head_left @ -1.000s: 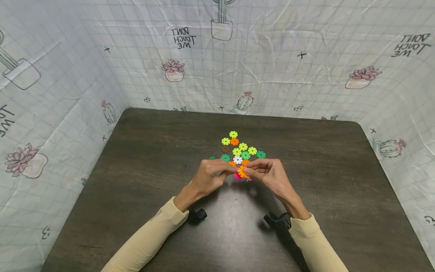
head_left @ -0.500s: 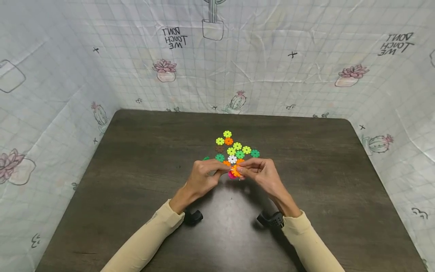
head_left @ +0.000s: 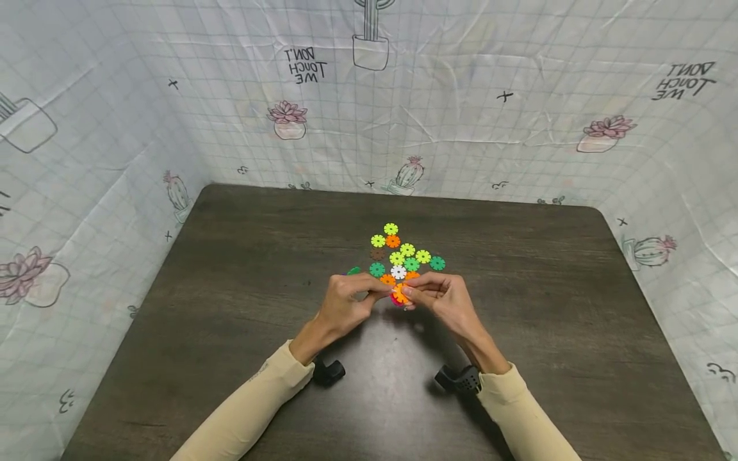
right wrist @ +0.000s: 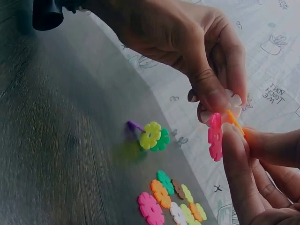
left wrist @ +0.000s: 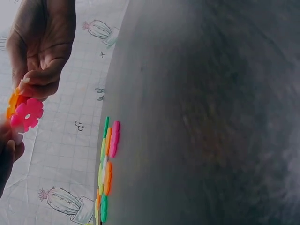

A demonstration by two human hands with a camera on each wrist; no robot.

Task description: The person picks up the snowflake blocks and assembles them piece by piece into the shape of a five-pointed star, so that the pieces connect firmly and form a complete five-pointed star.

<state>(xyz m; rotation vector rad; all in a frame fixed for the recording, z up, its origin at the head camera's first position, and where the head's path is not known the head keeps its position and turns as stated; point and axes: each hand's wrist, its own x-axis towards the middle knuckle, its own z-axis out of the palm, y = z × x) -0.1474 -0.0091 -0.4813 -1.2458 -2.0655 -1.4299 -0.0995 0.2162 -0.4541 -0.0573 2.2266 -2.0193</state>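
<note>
Both hands meet above the table in the head view. My left hand (head_left: pixel 346 299) pinches a white snowflake disc (right wrist: pixel 233 104) between thumb and fingers, seen best in the right wrist view. My right hand (head_left: pixel 446 299) pinches an orange snowflake disc (head_left: pixel 400 293) at its edge. A pink snowflake disc (left wrist: pixel 29 113) sits between the two hands, against the white and orange ones. Fingertips hide where the three discs meet, so I cannot tell how they are joined.
Several loose discs, including a white one (head_left: pixel 398 272) and a lime one (head_left: pixel 391 228), lie flat beyond the hands on the dark table (head_left: pixel 277 256). Left of them stands a small cluster with lime (right wrist: pixel 150 136), green and purple discs. A patterned cloth (head_left: pixel 450 115) hangs behind the table.
The head view shifts slightly. Both hands stay together at nearly the same spot, and the orange disc turns a little between the fingers.
</note>
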